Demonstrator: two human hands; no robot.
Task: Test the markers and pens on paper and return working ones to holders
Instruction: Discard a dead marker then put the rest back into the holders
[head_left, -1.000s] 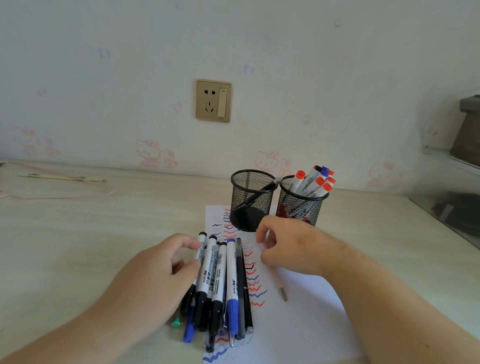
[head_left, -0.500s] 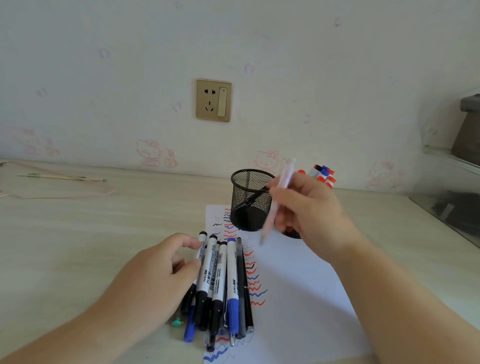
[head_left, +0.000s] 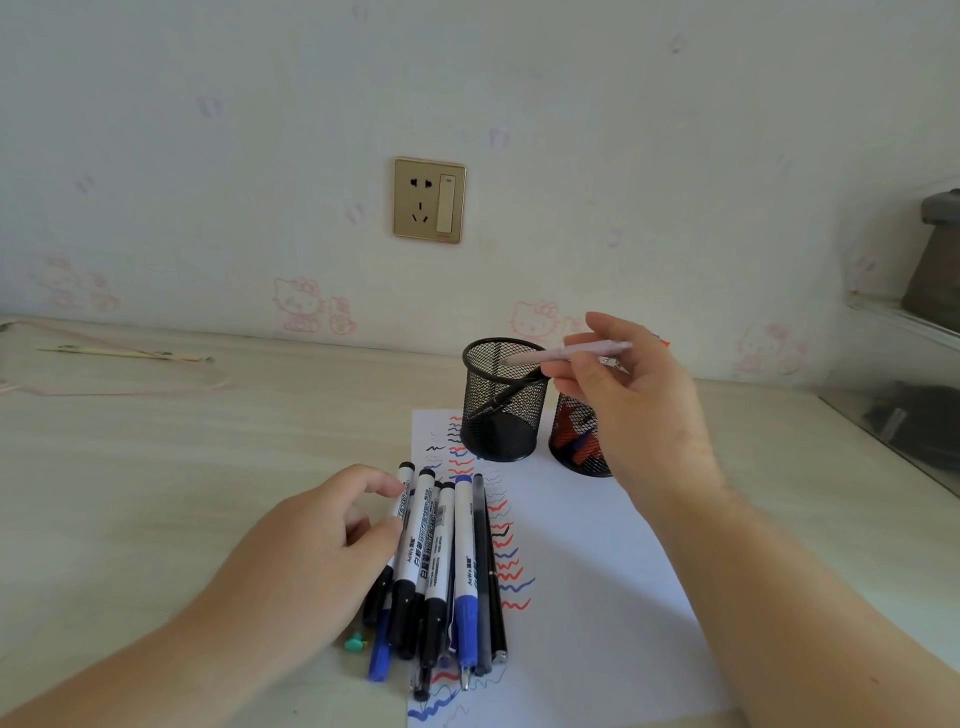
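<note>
A pink pen (head_left: 566, 354) is pinched in the right hand (head_left: 631, 395), held nearly level over the left holder (head_left: 503, 400). The pile of markers (head_left: 441, 561) on the paper (head_left: 587, 571) is touched by the left hand (head_left: 317, 556), its fingers loosely curled, nothing gripped.

My right hand (head_left: 631, 400) is raised, forearm reaching in from the lower right, thumb and fingers pinching a pen (head_left: 566, 353) held nearly level. My left hand (head_left: 317, 545) lies low, palm down, fingers loosely curled, forearm entering from lower left.
</note>
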